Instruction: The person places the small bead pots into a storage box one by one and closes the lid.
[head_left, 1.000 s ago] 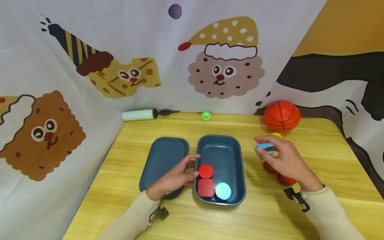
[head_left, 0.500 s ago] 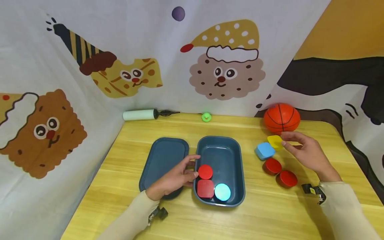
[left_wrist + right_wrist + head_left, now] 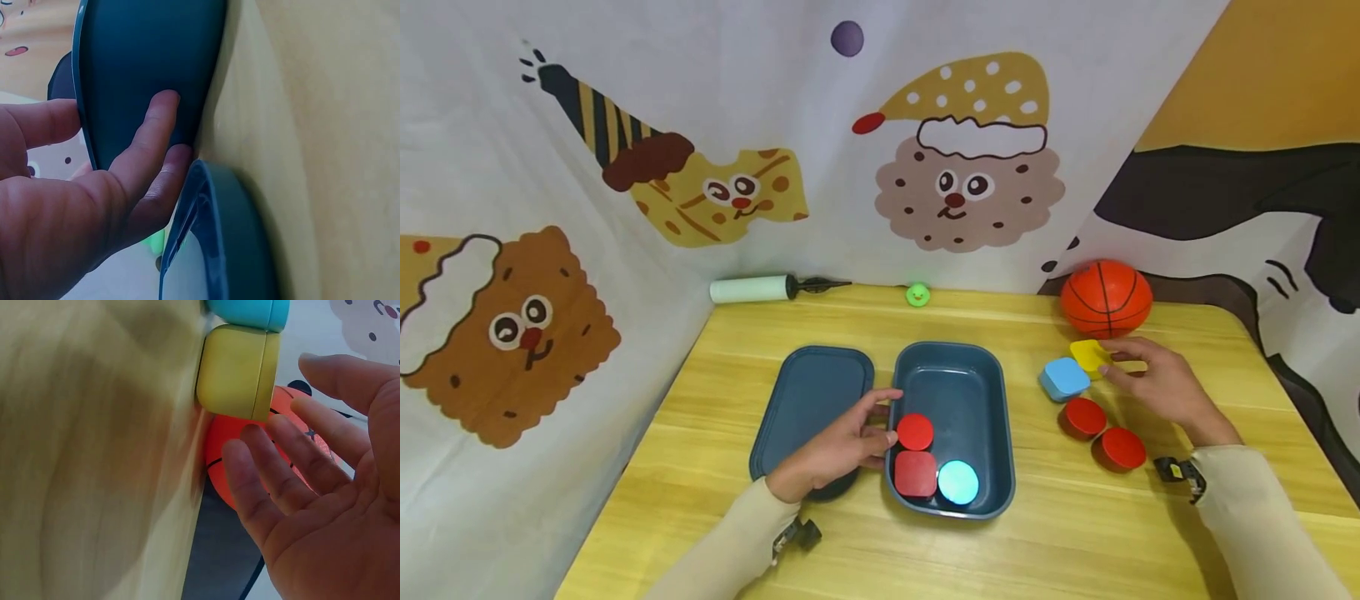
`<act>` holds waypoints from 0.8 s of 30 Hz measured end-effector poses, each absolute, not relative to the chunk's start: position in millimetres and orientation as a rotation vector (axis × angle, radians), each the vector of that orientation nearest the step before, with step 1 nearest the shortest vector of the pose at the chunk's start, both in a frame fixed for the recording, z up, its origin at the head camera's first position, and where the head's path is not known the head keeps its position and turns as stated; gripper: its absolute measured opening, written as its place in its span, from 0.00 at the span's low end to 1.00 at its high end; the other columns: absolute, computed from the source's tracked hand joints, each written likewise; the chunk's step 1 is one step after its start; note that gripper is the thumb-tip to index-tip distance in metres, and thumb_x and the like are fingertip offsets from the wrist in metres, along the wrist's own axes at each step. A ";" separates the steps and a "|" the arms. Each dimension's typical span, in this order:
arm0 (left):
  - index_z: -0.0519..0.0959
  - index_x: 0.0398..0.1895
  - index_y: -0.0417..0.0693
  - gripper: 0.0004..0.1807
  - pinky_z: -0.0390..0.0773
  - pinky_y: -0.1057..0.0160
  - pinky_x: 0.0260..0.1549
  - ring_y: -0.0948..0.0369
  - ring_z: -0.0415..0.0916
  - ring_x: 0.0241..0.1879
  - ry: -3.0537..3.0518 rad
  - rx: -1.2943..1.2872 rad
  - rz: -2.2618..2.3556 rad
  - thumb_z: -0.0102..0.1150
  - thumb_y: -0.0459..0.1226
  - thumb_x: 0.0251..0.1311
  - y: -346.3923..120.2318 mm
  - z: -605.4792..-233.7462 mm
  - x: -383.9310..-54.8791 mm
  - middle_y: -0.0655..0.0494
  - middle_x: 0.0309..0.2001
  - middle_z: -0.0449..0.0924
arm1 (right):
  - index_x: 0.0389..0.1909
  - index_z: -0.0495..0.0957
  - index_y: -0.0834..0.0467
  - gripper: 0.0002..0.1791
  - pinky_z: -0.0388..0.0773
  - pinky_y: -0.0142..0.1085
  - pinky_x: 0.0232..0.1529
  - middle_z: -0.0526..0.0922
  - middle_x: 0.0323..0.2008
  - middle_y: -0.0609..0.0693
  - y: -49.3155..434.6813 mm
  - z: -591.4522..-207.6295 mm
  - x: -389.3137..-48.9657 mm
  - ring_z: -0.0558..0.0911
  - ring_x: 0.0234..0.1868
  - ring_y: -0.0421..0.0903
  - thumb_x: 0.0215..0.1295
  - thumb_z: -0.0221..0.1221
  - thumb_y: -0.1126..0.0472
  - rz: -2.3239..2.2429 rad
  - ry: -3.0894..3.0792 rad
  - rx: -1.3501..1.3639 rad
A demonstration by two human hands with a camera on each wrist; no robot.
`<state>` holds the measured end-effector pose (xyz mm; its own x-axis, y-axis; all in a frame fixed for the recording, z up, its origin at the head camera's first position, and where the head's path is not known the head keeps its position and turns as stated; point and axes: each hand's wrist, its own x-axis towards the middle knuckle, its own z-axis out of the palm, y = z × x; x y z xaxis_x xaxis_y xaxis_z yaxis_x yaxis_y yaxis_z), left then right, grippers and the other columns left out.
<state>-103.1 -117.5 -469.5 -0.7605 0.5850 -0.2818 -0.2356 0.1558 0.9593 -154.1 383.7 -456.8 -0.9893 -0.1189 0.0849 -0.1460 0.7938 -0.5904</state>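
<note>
My left hand (image 3: pixel 842 442) rests at the left side of a dark blue rectangular box (image 3: pixel 1007 450). In the left wrist view its extended fingers (image 3: pixel 147 137) lie against the outer wall, one fingertip at the rim. Inside the box sit a round red container (image 3: pixel 915 432), a squarish red container (image 3: pixel 916 474) and a round light-blue container (image 3: pixel 958 482). At the right, my right hand (image 3: pixel 1161 383) is beside a small yellow lidded container (image 3: pixel 1088 357), fingers spread and relaxed around its edge. A blue squarish container (image 3: pixel 1065 379) stands against the yellow one.
Two round red containers (image 3: pixel 1083 417) stand nearer me. An orange basketball (image 3: pixel 1107 298) sits behind the yellow container. Left of the box lies a dark blue lid (image 3: pixel 816 400). A hand pump (image 3: pixel 751 289) and a green duck toy (image 3: pixel 917 295) are along the table's back edge.
My right hand has moved right from over the blue container to the yellow one's right side, uncovering the blue and red containers. The left hand has stayed at the box.
</note>
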 end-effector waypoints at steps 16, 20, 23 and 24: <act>0.56 0.84 0.58 0.36 0.86 0.46 0.54 0.52 0.80 0.58 1.809 0.328 1.668 0.57 0.36 0.78 -118.3 -472.7 -101.6 0.39 0.75 0.61 | 0.63 0.81 0.64 0.27 0.76 0.63 0.52 0.73 0.67 0.67 382.5 -465.2 -150.3 0.77 0.57 0.66 0.67 0.72 0.57 0.849 -2.982 0.278; 0.56 0.83 0.58 0.36 0.87 0.46 0.53 0.52 0.80 0.59 1.818 0.326 1.666 0.57 0.36 0.78 -119.5 -472.7 -101.3 0.39 0.74 0.62 | 0.59 0.83 0.61 0.23 0.75 0.54 0.51 0.76 0.67 0.65 382.8 -468.8 -152.7 0.78 0.56 0.62 0.65 0.74 0.58 0.849 -2.960 0.268; 0.56 0.83 0.58 0.36 0.86 0.47 0.54 0.52 0.79 0.58 1.817 0.330 1.665 0.57 0.36 0.78 -118.8 -471.8 -102.3 0.39 0.74 0.61 | 0.56 0.84 0.59 0.21 0.75 0.40 0.46 0.80 0.63 0.62 385.6 -470.9 -153.5 0.80 0.53 0.59 0.64 0.75 0.59 0.847 -2.936 0.244; 0.56 0.83 0.58 0.36 0.86 0.47 0.54 0.52 0.79 0.58 1.814 0.330 1.666 0.57 0.36 0.78 -118.4 -471.5 -102.6 0.38 0.74 0.61 | 0.56 0.84 0.59 0.21 0.75 0.36 0.44 0.81 0.62 0.61 386.9 -471.6 -153.4 0.80 0.52 0.58 0.63 0.75 0.59 0.851 -2.932 0.237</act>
